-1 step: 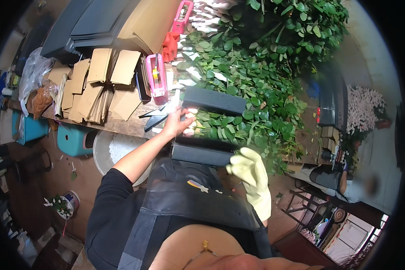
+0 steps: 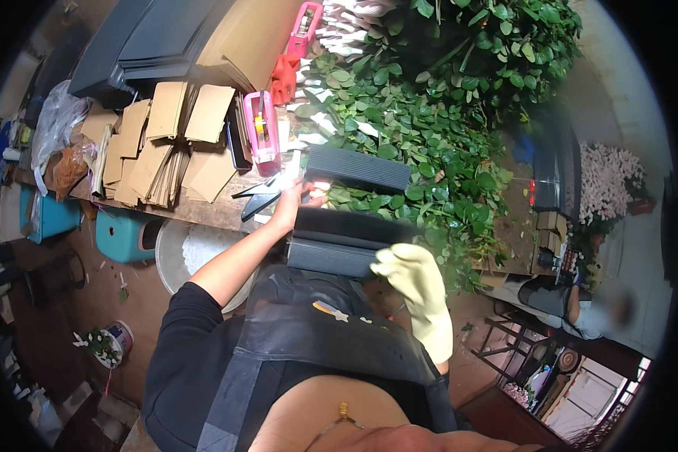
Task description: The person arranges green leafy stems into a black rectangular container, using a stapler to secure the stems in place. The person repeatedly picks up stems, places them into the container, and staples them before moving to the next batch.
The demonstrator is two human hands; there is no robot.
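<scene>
My bare left hand reaches over the bench edge, its fingers apart and touching pale flower heads. Part of that hand is hidden behind a raised flap. Leafy green stems run rightward from the flower heads, between two ribbed black parts of wrapping. The far black ribbed panel lies flat over the leaves. On the near side, a black ribbed sheet stands with its flap tilted up over the stems. My right hand, in a pale yellow rubber glove, is closed at this sheet's right end.
Black-handled scissors and a pink tape dispenser lie left of the flowers. Stacked brown cardboard pieces cover the left bench. Heaped foliage fills the far right. A round basin and a teal stool stand below.
The near black flap has risen and tilted away from me over the stems. My gloved right hand has shifted slightly left. My left hand stays by the flower heads, now partly covered.
</scene>
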